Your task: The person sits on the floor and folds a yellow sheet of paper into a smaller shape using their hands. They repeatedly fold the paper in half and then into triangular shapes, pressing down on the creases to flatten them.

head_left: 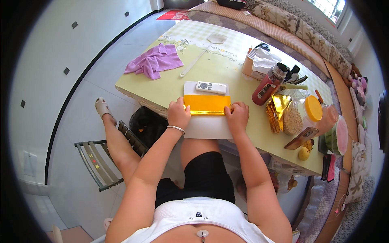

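A shiny gold foil sheet lies across a white board at the near edge of the table. My left hand pinches the foil's left end near its lower edge, fingers closed. At the opposite end, my right hand grips the foil's lower corner between thumb and fingers. A brighter band along the near edge looks folded or creased. Just beyond the foil, a white remote control rests on the board. The board's near part reaches over the table edge above my lap.
A purple cloth and a fly swatter lie farther off. To the right are a tissue box, a red bottle, gold foil stacks, a yellow-lidded jar, a phone and cut watermelon. A folding stool stands left.
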### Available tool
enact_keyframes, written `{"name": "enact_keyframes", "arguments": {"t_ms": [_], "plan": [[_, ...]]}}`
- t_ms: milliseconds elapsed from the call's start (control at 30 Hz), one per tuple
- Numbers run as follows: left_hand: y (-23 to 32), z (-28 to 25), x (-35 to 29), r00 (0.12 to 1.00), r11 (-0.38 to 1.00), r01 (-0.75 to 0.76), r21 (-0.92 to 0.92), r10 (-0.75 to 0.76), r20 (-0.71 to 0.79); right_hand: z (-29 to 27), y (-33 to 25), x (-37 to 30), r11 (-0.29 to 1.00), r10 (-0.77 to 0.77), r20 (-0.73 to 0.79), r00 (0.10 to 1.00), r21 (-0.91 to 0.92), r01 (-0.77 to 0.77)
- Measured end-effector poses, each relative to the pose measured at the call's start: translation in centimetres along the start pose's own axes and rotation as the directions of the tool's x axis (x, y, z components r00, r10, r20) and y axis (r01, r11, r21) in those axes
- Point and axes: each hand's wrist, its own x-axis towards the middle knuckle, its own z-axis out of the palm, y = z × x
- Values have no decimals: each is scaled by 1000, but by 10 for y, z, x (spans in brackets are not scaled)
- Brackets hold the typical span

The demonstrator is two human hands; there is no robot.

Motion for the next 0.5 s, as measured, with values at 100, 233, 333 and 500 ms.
{"name": "enact_keyframes", "arguments": {"t_ms": [100,233,333,500], "plan": [[0,0,-1,1000,1000,3,-14,-3,-3,0,1,0,1000,4,6,1000,-2,-4],[-4,3,-3,998,999,-33,30,35,-43,0,-2,0,1000,7,8,1000,-11,-7],[11,-9,-1,970,956,-209,207,230,-80,-2,-1,0,999,17,21,1000,-36,-17],[9,-14,16,733,719,-679,147,674,91,-1,-5,3,996,45,5,999,-79,-45]]}}
